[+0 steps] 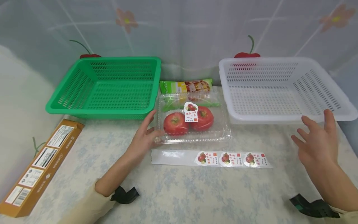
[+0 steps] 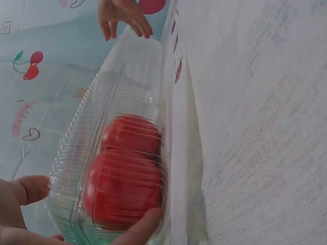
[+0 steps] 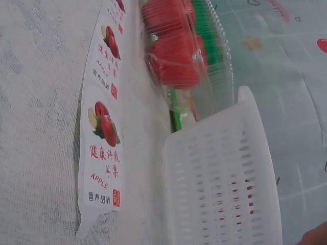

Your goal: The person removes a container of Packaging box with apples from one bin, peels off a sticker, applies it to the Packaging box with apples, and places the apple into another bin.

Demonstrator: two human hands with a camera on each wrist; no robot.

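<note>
The head view looks forward and down across the whole surface (image 1: 179, 193). The left wrist view sits low and close beside the clear apple box (image 2: 117, 168), facing along it. The right wrist view, also low, faces the sticker strip (image 3: 102, 148). All three views share the box.

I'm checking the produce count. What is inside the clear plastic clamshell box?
Inside the clear plastic clamshell box lie two red apples side by side. A round apple sticker on the lid covers part of the gap between them. Something green shows at the rear; what it is cannot be told.
</note>
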